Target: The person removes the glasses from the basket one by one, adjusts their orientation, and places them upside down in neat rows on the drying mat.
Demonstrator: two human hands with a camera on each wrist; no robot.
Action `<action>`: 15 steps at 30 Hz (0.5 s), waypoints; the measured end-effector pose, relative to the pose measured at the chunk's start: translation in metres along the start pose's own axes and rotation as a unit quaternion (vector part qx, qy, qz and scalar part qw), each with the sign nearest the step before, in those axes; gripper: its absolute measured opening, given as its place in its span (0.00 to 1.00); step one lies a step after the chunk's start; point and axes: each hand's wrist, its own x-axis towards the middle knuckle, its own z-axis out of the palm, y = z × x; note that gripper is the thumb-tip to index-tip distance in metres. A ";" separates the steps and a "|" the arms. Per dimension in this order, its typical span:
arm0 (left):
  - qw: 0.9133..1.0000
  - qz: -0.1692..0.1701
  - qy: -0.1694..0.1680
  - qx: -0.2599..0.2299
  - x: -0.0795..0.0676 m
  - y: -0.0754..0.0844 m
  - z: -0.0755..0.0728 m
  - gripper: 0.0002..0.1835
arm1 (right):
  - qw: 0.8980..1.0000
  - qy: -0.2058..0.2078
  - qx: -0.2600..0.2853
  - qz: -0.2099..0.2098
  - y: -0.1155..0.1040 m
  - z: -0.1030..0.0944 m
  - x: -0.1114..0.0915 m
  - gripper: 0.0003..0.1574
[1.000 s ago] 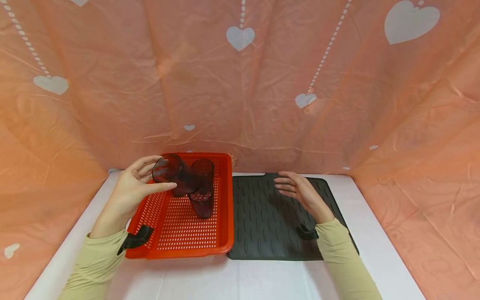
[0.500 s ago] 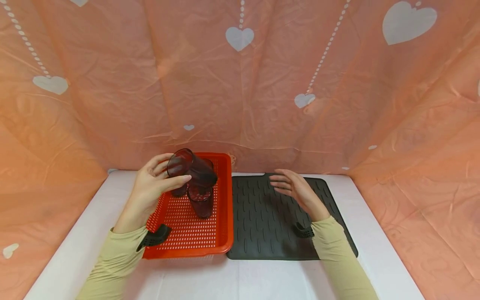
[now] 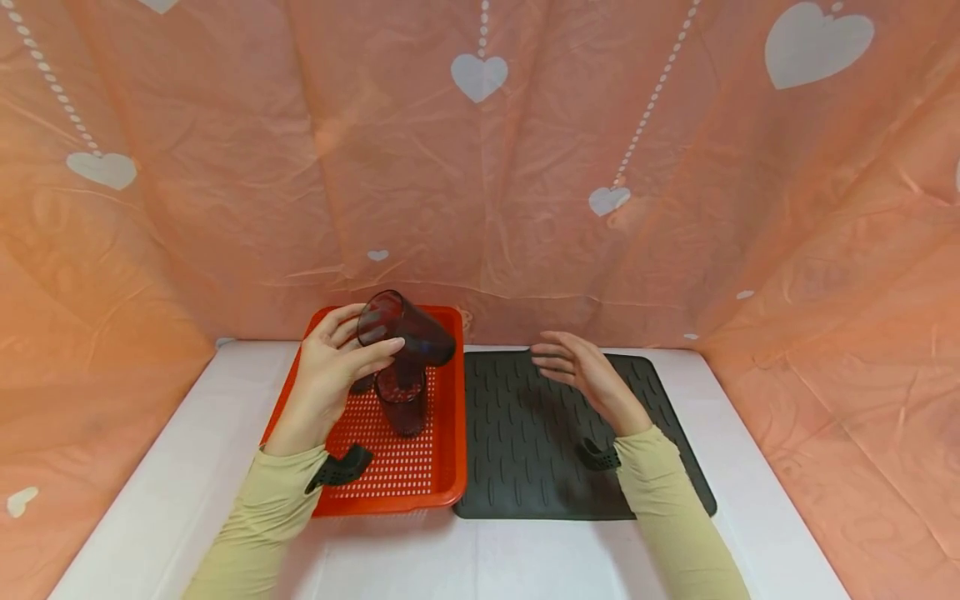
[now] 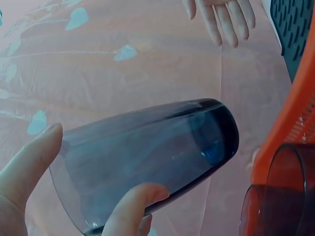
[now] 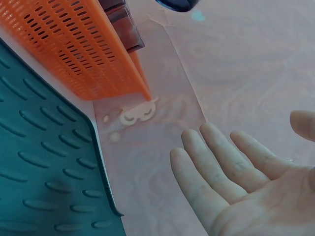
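While your L hand [image 3: 324,371] grips the tilted glass [image 3: 423,335] over the basket [image 3: 456,433], that's prob the lift-out step; next IMO needs a steady carry. R hand [image 3: 588,375] empty, fingers straight, above the mat [image 3: 510,450].

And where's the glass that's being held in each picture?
Head: the glass is a bit left of centre.
Left wrist: the glass fills the middle.
Right wrist: only the glass's dark bottom peeks in at the top.
Shared landmark: the orange basket, in all three.
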 end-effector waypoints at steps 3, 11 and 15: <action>1.000 -0.004 0.003 -0.005 0.001 -0.003 0.005 0.36 | 1.000 -0.001 -0.002 0.001 -0.002 0.002 0.002 0.33; 0.999 -0.010 0.019 -0.031 0.002 -0.016 0.016 0.35 | 1.000 -0.011 0.000 -0.003 -0.001 0.007 0.005 0.34; 0.998 -0.010 0.031 -0.050 0.001 -0.021 0.020 0.33 | 1.000 -0.011 0.000 -0.001 -0.002 0.010 0.006 0.34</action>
